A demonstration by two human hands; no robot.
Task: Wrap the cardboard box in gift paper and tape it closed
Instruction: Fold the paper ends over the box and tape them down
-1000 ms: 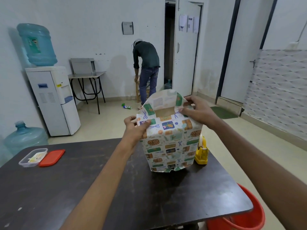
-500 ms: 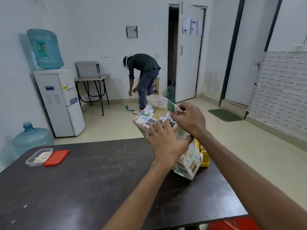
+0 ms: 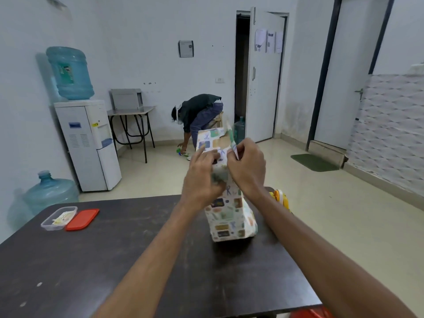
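Note:
The cardboard box [image 3: 221, 143] stands on end on the dark table [image 3: 114, 260], covered in patterned gift paper [image 3: 229, 216]; bare brown cardboard shows at its open top end. My left hand [image 3: 202, 177] lies against the near upper face, fingers stretched over the paper. My right hand [image 3: 249, 166] pinches a loose paper flap at the top right edge. A yellow tape dispenser [image 3: 281, 198] sits on the table just behind my right forearm, partly hidden.
A clear plastic container [image 3: 58, 218] and its red lid [image 3: 82, 219] lie at the table's far left. A red bucket [image 3: 309, 314] stands below the table's near right corner. A person [image 3: 197, 115] bends down on the floor beyond, near a water dispenser [image 3: 87, 143].
The box has been turned and stood more upright on the table. Both hands moved to its upper end, the right one still on the flap. The person beyond has bent lower.

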